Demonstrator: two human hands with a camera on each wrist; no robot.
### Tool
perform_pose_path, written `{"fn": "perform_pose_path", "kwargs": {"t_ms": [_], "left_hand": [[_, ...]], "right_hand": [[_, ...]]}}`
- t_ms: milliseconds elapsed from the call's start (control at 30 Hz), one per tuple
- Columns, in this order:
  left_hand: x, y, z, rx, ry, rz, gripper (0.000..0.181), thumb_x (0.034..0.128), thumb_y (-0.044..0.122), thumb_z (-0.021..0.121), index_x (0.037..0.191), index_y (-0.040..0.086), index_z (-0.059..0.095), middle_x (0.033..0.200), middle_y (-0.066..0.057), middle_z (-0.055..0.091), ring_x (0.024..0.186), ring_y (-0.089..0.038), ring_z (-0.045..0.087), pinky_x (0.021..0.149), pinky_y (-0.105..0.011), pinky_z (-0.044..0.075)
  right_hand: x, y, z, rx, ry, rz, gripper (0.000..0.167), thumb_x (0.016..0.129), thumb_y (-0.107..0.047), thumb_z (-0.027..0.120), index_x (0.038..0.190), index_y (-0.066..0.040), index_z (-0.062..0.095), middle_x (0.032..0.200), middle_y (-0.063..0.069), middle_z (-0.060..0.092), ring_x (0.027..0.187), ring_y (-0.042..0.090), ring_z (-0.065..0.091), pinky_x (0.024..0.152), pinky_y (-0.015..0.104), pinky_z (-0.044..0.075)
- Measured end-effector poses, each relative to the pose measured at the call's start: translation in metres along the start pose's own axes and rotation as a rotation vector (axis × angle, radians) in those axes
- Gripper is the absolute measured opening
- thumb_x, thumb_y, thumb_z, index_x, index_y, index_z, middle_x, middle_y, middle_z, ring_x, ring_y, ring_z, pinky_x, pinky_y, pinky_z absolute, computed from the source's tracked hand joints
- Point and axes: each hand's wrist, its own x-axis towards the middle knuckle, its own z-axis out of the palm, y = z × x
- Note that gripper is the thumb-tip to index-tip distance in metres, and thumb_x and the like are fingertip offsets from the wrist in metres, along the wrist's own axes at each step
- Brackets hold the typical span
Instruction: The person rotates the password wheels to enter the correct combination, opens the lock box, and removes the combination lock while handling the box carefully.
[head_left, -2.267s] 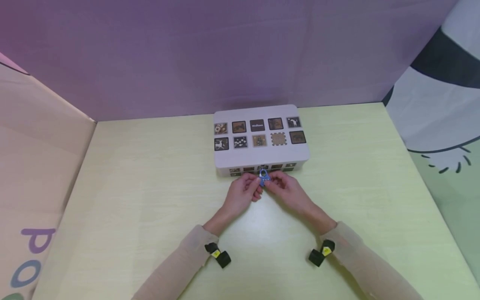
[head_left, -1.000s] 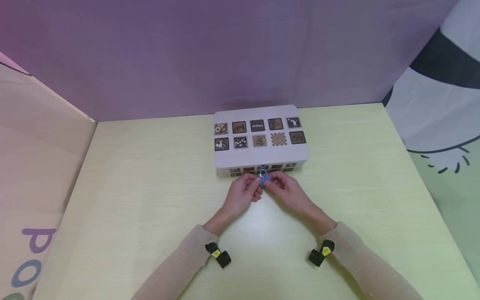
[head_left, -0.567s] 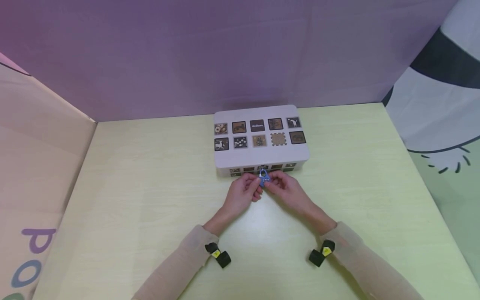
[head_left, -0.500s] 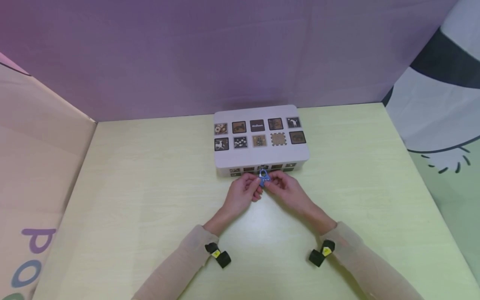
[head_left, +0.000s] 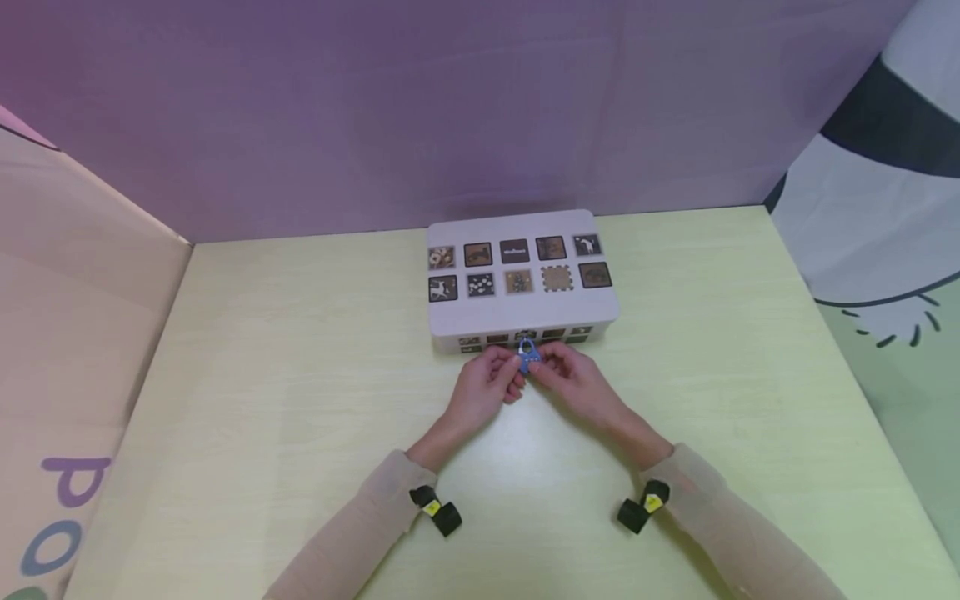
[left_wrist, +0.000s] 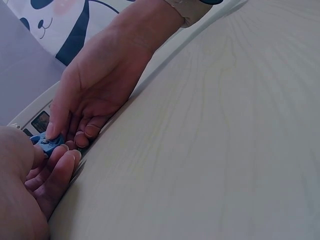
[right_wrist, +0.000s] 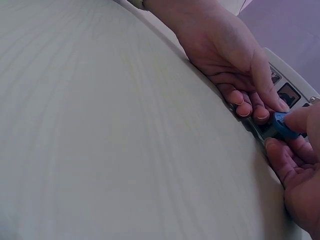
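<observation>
A small blue padlock (head_left: 528, 358) is at the middle of the front side of a white tin box (head_left: 517, 315) printed with little square pictures. Its shackle points up against the box front; whether it passes through a catch I cannot tell. From the left, my left hand (head_left: 482, 387) pinches the lock's body between thumb and fingers. My right hand (head_left: 581, 385) pinches it from the other side. In the left wrist view, fingers of both hands cover much of the padlock (left_wrist: 48, 143). The right wrist view shows the padlock (right_wrist: 284, 127) partly behind my right thumb.
The box stands near the back of a pale wood-grain table (head_left: 315, 350), close to a purple cloth backdrop (head_left: 375, 117). Printed cloth panels rise at the left (head_left: 75, 292) and right (head_left: 892, 375). Both sleeves carry black strapped wrist cameras.
</observation>
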Motion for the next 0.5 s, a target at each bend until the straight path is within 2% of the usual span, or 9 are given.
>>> {"fn": "perform_pose_path", "kwargs": {"t_ms": [233, 500], "left_hand": [[0.0001, -0.0001, -0.0002, 0.002, 0.002, 0.006, 0.018, 0.1060, 0.010, 0.057, 0.113, -0.005, 0.062, 0.089, -0.015, 0.069, 0.070, -0.014, 0.065, 0.065, -0.026, 0.063], [0.0005, -0.0004, -0.0004, -0.004, -0.002, 0.009, 0.018, 0.1062, 0.010, 0.057, 0.113, -0.006, 0.062, 0.090, -0.016, 0.069, 0.070, -0.014, 0.065, 0.066, -0.027, 0.063]], "right_hand": [[-0.0005, 0.0009, -0.0008, 0.022, -0.016, 0.008, 0.032, 0.101, -0.019, 0.067, 0.126, 0.001, 0.060, 0.104, 0.012, 0.064, 0.093, 0.022, 0.060, 0.078, 0.024, 0.057], [0.0008, 0.0026, 0.0002, 0.024, -0.010, 0.003, 0.029, 0.102, -0.019, 0.065, 0.123, 0.001, 0.061, 0.101, 0.013, 0.065, 0.090, 0.023, 0.060, 0.075, 0.024, 0.056]]}}
